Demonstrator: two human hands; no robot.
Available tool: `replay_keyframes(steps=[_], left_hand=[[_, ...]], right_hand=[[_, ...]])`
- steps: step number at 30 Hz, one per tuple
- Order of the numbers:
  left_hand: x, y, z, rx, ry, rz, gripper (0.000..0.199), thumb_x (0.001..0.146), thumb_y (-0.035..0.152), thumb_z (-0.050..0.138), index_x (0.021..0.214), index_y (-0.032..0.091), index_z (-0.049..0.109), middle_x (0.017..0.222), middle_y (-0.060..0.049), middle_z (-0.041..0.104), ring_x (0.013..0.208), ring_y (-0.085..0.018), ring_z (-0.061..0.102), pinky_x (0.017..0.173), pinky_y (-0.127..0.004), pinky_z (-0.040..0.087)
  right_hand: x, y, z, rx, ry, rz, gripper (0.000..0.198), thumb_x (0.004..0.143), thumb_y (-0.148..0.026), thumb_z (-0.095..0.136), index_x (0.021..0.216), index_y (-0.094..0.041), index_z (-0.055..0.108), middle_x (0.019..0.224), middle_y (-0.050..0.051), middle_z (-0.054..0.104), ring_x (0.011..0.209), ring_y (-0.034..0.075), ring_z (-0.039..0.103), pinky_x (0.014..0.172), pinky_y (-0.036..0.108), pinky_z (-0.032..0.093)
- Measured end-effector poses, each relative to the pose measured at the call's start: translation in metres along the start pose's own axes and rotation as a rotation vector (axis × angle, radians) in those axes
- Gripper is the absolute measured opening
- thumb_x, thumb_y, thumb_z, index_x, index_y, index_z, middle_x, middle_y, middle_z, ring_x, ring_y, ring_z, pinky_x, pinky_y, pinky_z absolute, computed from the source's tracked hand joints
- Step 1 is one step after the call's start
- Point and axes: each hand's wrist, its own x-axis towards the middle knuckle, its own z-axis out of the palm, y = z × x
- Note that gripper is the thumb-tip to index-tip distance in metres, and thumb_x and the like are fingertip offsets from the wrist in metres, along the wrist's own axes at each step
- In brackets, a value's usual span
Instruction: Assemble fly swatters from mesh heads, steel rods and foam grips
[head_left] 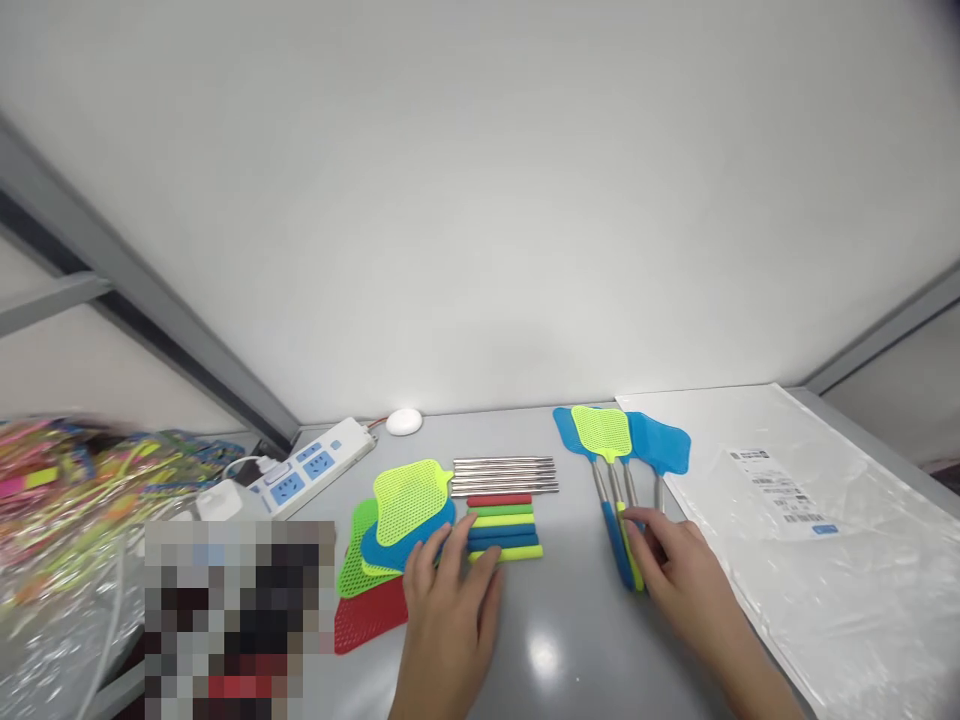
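Note:
My left hand (454,610) lies with its fingers stretched and apart at the left ends of a row of coloured handle sleeves (501,532). Beside it are loose mesh fly swatter heads: yellow-green (409,500), blue (386,552), green (356,560) and red (371,614). A bundle of thin metal rods (502,470) lies just beyond the sleeves. On the right, my right hand (679,570) has its fingers curled over the handles of several assembled fly swatters, with blue heads (664,443) and a yellow-green head (602,430). It covers some handles; a blue handle (619,550) shows beside it.
A white power strip (322,465) with a plugged-in adapter stands at the left rear, near a white oval device (404,422). Plastic-wrapped colourful goods (67,520) fill the far left. A large white plastic bag (795,540) with a label covers the table's right side.

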Motion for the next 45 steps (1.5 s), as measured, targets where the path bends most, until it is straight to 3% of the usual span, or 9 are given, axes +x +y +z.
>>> replay_keyframes(steps=[4,8,15,21,27,32,36,40,45], left_hand=[[-0.001,0.007,-0.002,-0.024,0.019,-0.086,0.021,0.09,0.022,0.052,0.099,0.027,0.07,0.14,-0.006,0.049,0.126,-0.034,0.039,0.103,-0.061,0.032],[-0.005,0.011,0.004,-0.052,0.048,-0.128,0.019,0.09,0.023,0.051,0.093,0.027,0.07,0.139,-0.004,0.05,0.126,-0.032,0.039,0.104,-0.061,0.029],[-0.012,0.01,0.003,-0.089,0.021,-0.102,0.014,0.089,0.024,0.055,0.079,0.024,0.065,0.139,-0.001,0.05,0.125,-0.031,0.039,0.102,-0.062,0.03],[-0.015,0.012,0.003,-0.101,-0.042,-0.131,0.007,0.086,0.029,0.062,0.092,0.025,0.063,0.141,-0.002,0.048,0.126,-0.031,0.038,0.104,-0.063,0.029],[-0.017,0.011,0.006,-0.123,-0.045,-0.146,0.011,0.086,0.032,0.062,0.096,0.026,0.063,0.142,-0.001,0.046,0.127,-0.032,0.038,0.103,-0.065,0.028],[-0.017,0.012,0.006,-0.12,-0.028,-0.125,0.01,0.087,0.031,0.06,0.082,0.023,0.061,0.14,-0.001,0.049,0.126,-0.032,0.039,0.103,-0.064,0.028],[-0.016,0.013,0.004,-0.109,-0.048,-0.124,0.013,0.084,0.033,0.066,0.086,0.022,0.059,0.14,-0.003,0.049,0.126,-0.032,0.039,0.103,-0.063,0.029],[-0.017,0.012,0.004,-0.122,-0.08,-0.125,0.019,0.081,0.037,0.07,0.09,0.024,0.06,0.141,-0.003,0.048,0.127,-0.032,0.04,0.102,-0.065,0.028],[-0.017,0.013,0.011,-0.147,-0.096,-0.09,0.014,0.084,0.033,0.068,0.081,0.022,0.059,0.141,-0.001,0.049,0.127,-0.033,0.04,0.103,-0.066,0.024]], right_hand=[[0.023,-0.04,-0.003,-0.129,-0.195,-0.268,0.032,0.096,-0.04,0.04,0.112,-0.024,0.064,0.086,0.006,0.071,0.08,0.025,0.063,0.076,0.037,0.042],[0.055,-0.076,0.0,-0.258,-0.363,-0.417,0.029,0.094,-0.035,0.046,0.115,-0.023,0.063,0.099,0.007,0.071,0.089,0.026,0.065,0.075,0.034,0.041],[0.113,-0.121,0.018,-0.373,-0.399,-0.505,0.028,0.095,-0.028,0.043,0.108,-0.019,0.066,0.095,0.01,0.072,0.087,0.023,0.066,0.069,0.029,0.04],[0.143,-0.129,0.049,-0.401,-0.429,-0.53,0.022,0.09,-0.025,0.052,0.101,-0.02,0.07,0.096,0.009,0.073,0.087,0.023,0.067,0.069,0.028,0.04],[0.156,-0.126,0.055,-0.415,-0.436,-0.561,0.016,0.087,-0.025,0.055,0.088,-0.02,0.071,0.087,0.008,0.072,0.08,0.021,0.066,0.067,0.027,0.04],[0.156,-0.124,0.057,-0.405,-0.411,-0.577,0.012,0.081,-0.016,0.057,0.084,-0.018,0.068,0.094,0.011,0.069,0.09,0.023,0.063,0.075,0.029,0.04],[0.158,-0.121,0.045,-0.355,-0.343,-0.521,0.013,0.085,-0.017,0.05,0.087,-0.017,0.063,0.087,0.01,0.068,0.08,0.022,0.062,0.07,0.03,0.04],[0.152,-0.118,0.011,-0.255,-0.243,-0.435,0.017,0.092,-0.026,0.045,0.101,-0.018,0.057,0.086,0.007,0.068,0.072,0.018,0.061,0.061,0.027,0.041],[0.103,-0.112,-0.035,0.101,-0.137,-0.435,0.021,0.093,-0.038,0.048,0.105,-0.023,0.058,0.094,0.005,0.067,0.081,0.02,0.062,0.067,0.029,0.047]])
